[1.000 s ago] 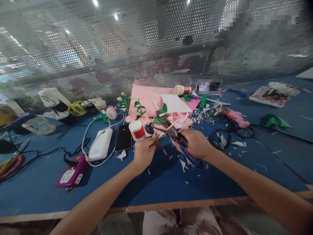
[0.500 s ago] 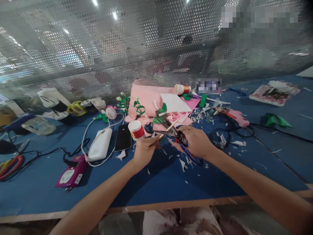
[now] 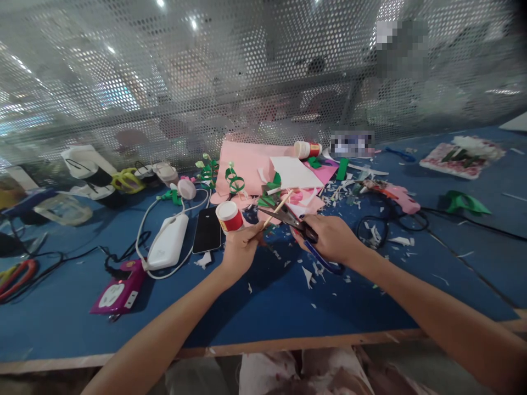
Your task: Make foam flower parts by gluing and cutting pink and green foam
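Note:
My left hand (image 3: 241, 247) pinches the lower end of a thin pale stick (image 3: 278, 209), which slants up to the right. In my right hand (image 3: 329, 236) is a pair of scissors (image 3: 293, 220) with dark blades and blue-and-black handles. The parted blades point left and reach across the stick; whether they touch it I cannot tell. Just beyond my left hand stands a red-and-white paper cup (image 3: 229, 216). Green paper leaves (image 3: 269, 195) and pink paper pieces lie past the blades.
To the left lie a black phone (image 3: 207, 230), a white power bank (image 3: 168, 241) with its cable and a purple socket block (image 3: 117, 291). A pink glue gun (image 3: 399, 197) with a black cord is at right. Paper scraps litter the blue table (image 3: 263, 312); a perforated metal screen (image 3: 247, 82) stands behind.
The scissor blades have spread apart and shifted slightly to the right. The stick has tilted more steeply, its upper end moving up and left. The things on the table stay put.

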Tool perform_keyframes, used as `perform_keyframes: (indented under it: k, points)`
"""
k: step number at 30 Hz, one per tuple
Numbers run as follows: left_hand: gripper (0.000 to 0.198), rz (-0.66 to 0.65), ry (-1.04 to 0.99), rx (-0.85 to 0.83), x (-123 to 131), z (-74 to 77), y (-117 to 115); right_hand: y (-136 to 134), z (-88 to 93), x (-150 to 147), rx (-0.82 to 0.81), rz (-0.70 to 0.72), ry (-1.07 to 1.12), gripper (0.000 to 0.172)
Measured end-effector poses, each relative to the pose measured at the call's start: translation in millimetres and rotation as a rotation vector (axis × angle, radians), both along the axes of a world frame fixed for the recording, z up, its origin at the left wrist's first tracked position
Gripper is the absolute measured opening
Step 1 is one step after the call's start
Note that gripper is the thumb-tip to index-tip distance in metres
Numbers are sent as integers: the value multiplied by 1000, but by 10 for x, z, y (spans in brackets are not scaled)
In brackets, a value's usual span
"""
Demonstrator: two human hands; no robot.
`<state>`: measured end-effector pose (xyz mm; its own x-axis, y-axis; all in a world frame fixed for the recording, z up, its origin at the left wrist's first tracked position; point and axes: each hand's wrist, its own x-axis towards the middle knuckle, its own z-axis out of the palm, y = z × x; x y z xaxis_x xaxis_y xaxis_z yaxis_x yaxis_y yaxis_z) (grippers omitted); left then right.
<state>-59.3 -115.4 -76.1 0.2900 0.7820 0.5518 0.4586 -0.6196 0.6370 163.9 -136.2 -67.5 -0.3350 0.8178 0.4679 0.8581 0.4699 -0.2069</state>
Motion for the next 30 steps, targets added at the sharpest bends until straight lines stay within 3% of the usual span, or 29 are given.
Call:
perform_keyframes:
  k: [11, 27, 30]
  points:
    - [43, -110, 112, 88, 10, -22, -4, -25, 50, -23, 33, -5, -76, 29]
    - [43, -90, 90, 149, 36, -87, -6, -59, 84, -26, -37, 7, -61, 25]
    - [40, -89, 81, 155, 38, -82, -23, -48, 64, -31, 17, 26, -45, 25]
